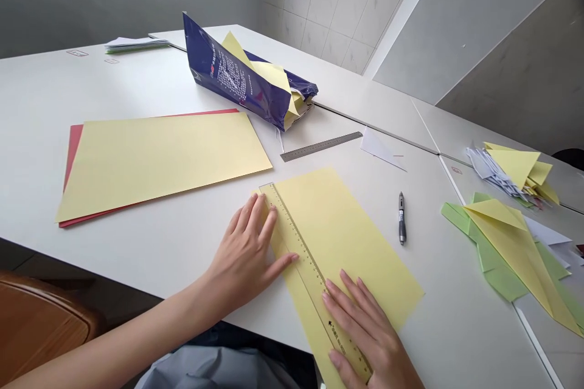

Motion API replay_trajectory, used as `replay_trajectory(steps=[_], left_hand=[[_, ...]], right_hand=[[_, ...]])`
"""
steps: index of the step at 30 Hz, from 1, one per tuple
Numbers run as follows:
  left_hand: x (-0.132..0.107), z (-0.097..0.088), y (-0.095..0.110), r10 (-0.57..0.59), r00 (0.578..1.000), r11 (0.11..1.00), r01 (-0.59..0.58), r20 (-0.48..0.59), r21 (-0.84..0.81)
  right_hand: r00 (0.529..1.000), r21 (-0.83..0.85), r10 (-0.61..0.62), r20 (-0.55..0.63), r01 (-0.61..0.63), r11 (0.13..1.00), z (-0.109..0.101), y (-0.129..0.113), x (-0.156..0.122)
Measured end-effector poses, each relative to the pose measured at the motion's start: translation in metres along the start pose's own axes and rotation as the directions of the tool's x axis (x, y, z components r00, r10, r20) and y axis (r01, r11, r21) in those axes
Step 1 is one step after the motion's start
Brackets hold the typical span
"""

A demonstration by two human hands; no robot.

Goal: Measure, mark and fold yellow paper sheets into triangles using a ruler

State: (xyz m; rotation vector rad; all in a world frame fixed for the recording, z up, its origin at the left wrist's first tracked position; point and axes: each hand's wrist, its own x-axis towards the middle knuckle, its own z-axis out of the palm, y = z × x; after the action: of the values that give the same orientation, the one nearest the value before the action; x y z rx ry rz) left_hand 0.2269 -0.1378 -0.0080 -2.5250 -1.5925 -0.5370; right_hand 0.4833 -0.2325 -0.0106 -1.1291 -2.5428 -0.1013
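A sheet of yellow paper [347, 231] lies on the white table in front of me, its near end by my lap. Along its left side rests a clear plastic ruler [301, 255], slanting from upper left to lower right. My left hand [250, 240] presses on the ruler's far end, fingers stretched out and thumb on its surface. Near the other end, my right hand [365, 328] lies over ruler and paper with its fingers extended; part of the ruler's markings are covered by it. Right of the sheet lies a grey and black pen [401, 219].
At left, large yellow paper [164, 164] covers red paper [73, 158]. Behind are a blue plastic bag [241, 79] holding yellow paper, a metal ruler [322, 147] and a white paper triangle [381, 148]. Folded green paper [497, 261] and a paper pile [511, 170] lie right.
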Motion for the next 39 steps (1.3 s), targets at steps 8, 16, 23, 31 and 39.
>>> replay_trajectory(steps=[8, 16, 23, 31, 39], left_hand=[[0.000, -0.002, 0.000, 0.007, 1.000, 1.000, -0.007, 0.009, 0.015], [0.002, -0.005, 0.001, 0.019, 1.000, 0.998, -0.019, -0.008, 0.054], [0.006, -0.005, 0.002, 0.028, 0.999, 0.999, -0.029, 0.036, 0.046], [0.015, -0.013, 0.006, 0.033, 0.992, 0.999, -0.032, 0.122, -0.012], [0.035, -0.009, 0.005, 0.087, 0.986, 0.995, -0.079, 0.145, -0.062]], right_hand=[[0.997, -0.042, -0.043, -0.059, 0.040, 0.998, 0.003, 0.001, 0.003], [0.999, -0.007, -0.017, -0.038, 0.017, 1.000, 0.001, -0.001, 0.001], [0.972, 0.098, 0.065, 0.227, -0.090, 0.991, -0.021, 0.007, -0.006], [0.902, 0.172, 0.189, 0.388, -0.273, 0.947, -0.047, 0.031, -0.028], [0.897, 0.170, 0.234, 0.374, -0.315, 0.934, -0.048, 0.039, -0.022]])
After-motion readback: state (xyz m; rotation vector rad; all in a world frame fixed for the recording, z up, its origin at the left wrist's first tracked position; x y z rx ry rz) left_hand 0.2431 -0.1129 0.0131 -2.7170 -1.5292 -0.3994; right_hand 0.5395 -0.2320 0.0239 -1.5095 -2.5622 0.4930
